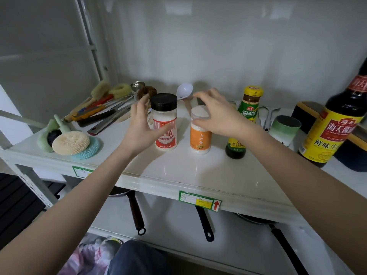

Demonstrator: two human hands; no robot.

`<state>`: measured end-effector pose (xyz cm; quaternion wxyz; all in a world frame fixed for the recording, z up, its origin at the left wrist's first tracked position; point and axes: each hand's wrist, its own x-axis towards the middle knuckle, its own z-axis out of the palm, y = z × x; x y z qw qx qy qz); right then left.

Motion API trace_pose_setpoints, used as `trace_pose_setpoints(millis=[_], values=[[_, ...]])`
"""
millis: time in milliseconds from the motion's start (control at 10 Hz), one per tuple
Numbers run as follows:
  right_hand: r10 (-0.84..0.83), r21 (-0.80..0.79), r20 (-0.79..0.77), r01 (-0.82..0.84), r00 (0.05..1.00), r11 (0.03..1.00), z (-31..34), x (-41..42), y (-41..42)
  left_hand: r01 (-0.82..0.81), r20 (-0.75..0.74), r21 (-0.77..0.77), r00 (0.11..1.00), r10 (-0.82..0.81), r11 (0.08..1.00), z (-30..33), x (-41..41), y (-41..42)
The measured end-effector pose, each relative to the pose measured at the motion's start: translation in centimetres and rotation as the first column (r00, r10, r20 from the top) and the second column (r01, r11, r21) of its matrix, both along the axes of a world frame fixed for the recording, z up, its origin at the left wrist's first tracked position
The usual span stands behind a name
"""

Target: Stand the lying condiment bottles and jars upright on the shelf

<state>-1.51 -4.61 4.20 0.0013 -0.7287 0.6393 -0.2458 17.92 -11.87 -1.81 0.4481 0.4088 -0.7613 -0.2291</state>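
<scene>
With both jars upright, we kept our left hand (141, 124) spread beside the red-labelled jar (164, 122) and our right hand (215, 114) loosely cupped over the orange-labelled jar (200, 132), judging each grip should ease off straight, without nudging

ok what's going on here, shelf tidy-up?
A person is standing condiment containers upright on a white shelf. The left hand is beside the black-lidded jar, and the right hand is at the orange-labelled jar; neither clearly grips. Both jars are upright, as are the bottles to the right.
</scene>
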Motion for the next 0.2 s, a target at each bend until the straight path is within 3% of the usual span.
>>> trace_pose_setpoints(millis=[100,200], values=[[0.002,-0.107,0.015,-0.001,1.0,0.994,1.5,-0.1,1.3,-0.048,-0.091,-0.211,0.995,0.029,0.976,2.5,-0.4,2.0],[-0.015,-0.297,0.076,0.037,0.997,0.954,2.8,-0.9,2.9,-0.03,-0.145,-0.328,0.989,-0.019,0.944,4.2,-2.0,3.7]])
